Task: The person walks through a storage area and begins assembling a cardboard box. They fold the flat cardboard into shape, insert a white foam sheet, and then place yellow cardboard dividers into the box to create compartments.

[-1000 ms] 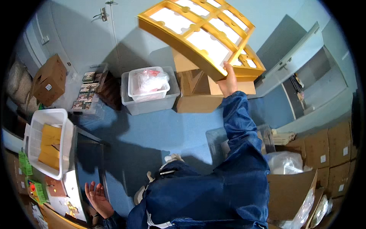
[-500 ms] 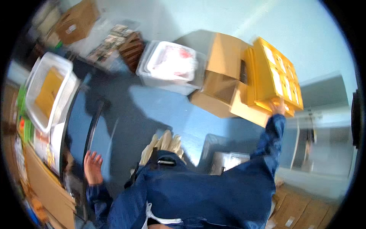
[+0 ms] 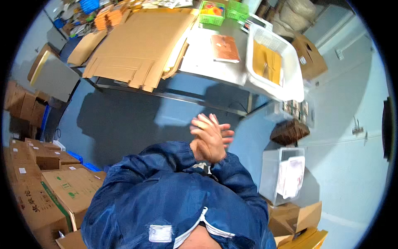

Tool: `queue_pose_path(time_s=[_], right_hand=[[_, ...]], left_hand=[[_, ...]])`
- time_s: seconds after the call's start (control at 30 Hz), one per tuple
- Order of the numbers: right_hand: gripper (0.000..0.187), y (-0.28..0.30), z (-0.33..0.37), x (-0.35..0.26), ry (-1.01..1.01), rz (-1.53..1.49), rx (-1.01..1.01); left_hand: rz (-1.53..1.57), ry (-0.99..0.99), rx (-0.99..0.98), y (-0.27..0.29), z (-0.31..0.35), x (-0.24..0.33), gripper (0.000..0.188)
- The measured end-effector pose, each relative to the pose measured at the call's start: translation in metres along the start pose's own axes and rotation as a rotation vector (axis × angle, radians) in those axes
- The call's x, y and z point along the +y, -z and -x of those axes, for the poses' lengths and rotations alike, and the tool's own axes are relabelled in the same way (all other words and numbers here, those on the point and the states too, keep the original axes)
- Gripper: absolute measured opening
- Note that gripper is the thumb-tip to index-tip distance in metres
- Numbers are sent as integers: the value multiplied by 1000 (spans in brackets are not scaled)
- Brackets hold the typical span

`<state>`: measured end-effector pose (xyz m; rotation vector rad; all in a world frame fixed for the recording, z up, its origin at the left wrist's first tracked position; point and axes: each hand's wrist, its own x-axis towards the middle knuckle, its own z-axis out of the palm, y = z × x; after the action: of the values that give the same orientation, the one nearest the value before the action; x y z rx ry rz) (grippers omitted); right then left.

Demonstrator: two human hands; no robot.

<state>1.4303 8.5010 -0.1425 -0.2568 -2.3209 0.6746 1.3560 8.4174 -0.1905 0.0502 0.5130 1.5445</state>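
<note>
In front of my chest, both hands meet palm against palm, their fingers stretched and slightly apart. The back of my right hand [image 3: 211,141] faces up, with its fingers pointing away and to the left. My left hand [image 3: 199,150] lies partly hidden behind it, its fingertips showing past the right hand's edge. I see nothing held in either one. Dark blue jacket sleeves cover both forearms. Beyond the hands stands a work table [image 3: 203,74], apart from them. On it lie a brown notebook [image 3: 225,47] and a white plastic basket [image 3: 295,74] with a yellow envelope [image 3: 266,62] inside.
Flattened cardboard [image 3: 137,41] covers the table's left part, overhanging its near edge. A green basket [image 3: 211,18] stands farther back. Cardboard cartons [image 3: 33,178] are stacked at left. A clear plastic bin [image 3: 273,174], an open carton [image 3: 286,216] and a yellow box [image 3: 306,240] line the right.
My view has turned left toward the table. My right hand has left the yellow box, and both hands, far apart before, are now pressed together.
</note>
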Motion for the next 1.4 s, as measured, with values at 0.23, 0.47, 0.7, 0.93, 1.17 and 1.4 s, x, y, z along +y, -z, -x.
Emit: queue_pose_path(time_s=[0.23, 0.47, 0.7, 0.93, 1.17, 1.4], right_hand=[[33, -210, -149, 110, -613, -536, -93], [46, -342, -262, 228, -741, -545, -89], [58, -431, -332, 342, -766, -167, -320], [52, -429, -348, 361, -1013, 94, -238], [28, -426, -351, 379, -1298, -71, -294], [28, -410, -368, 335, -1473, -498, 64]], left_hand=[[-601, -187, -161, 16, 105, 212, 49], [-673, -534, 539, 161, 109, 388, 33], [-758, -656, 1065, 341, 135, 603, 37], [-1467, -362, 1508, 440, 96, 729, 39], [-2207, -601, 809, 475, -49, 754, 43], [-2550, -285, 448, 433, -128, 693, 62]])
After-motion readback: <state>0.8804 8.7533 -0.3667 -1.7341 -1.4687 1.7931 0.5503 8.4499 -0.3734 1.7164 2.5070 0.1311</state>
